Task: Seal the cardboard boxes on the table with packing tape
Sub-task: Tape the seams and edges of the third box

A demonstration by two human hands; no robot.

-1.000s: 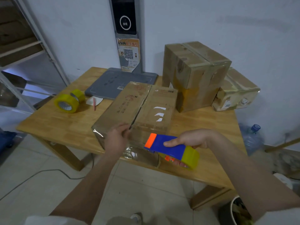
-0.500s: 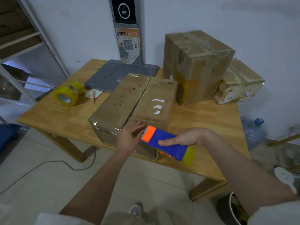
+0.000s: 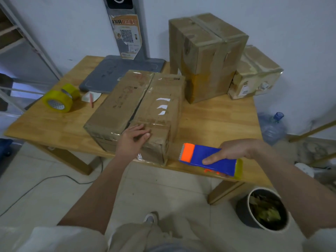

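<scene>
A long flat cardboard box [image 3: 116,106] lies on the wooden table [image 3: 214,122], its top flaps meeting in a centre seam that gapes slightly. My left hand [image 3: 133,140] rests with flat fingers on the box's near end, over a strip of clear tape. To the right of the box, my right hand [image 3: 234,149] grips a blue and orange tape dispenser [image 3: 209,160] with a yellowish roll at its rear, held over the table's front edge.
A tall taped box [image 3: 205,51] and a smaller taped box [image 3: 254,73] stand at the back right. Two yellow tape rolls [image 3: 59,98] lie at the left, a grey tablet-like pad [image 3: 116,73] behind. A dark bin [image 3: 263,210] stands on the floor at right.
My right hand has pulled the dispenser away from the box's near end to the right. My left hand has slid onto the taped end and flattened there.
</scene>
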